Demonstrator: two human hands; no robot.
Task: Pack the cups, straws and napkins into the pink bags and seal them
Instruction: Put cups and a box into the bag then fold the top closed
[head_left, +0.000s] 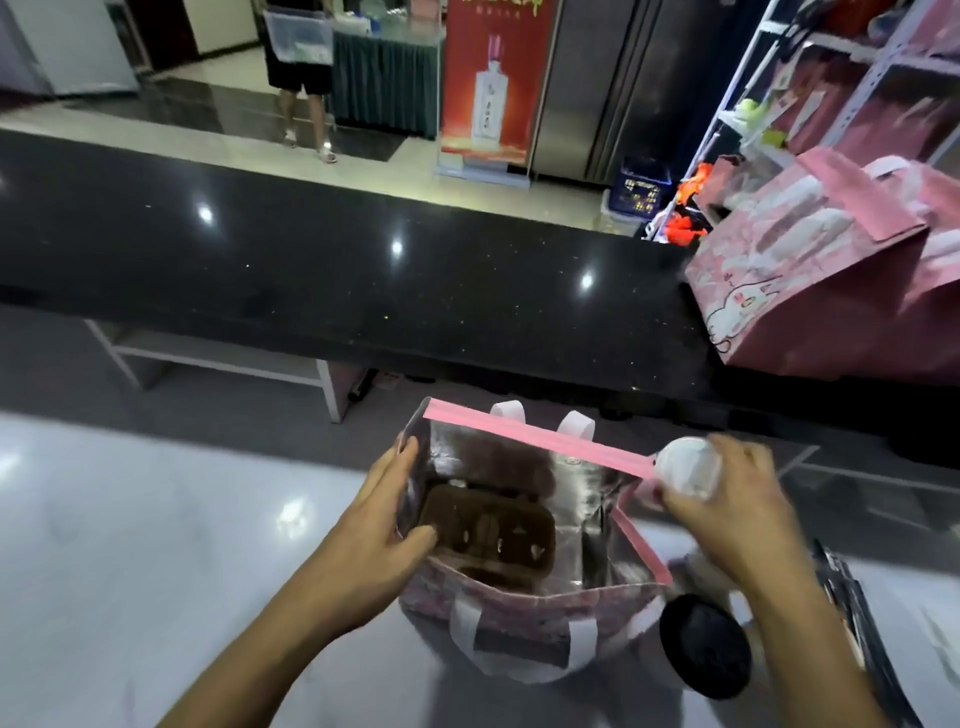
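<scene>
An open pink bag with a silver foil lining and white handles stands on the white counter in front of me. A brown cup tray lies inside it. My left hand grips the bag's left wall, thumb inside, and holds it open. My right hand holds a white cup at the bag's right rim, over the pink sealing strip. A cup with a black lid stands just right of the bag.
A black stone counter runs across behind the bag. More pink bags stand on it at the right. A dark flat pack lies at the right edge. Behind the counter a person stands by a table.
</scene>
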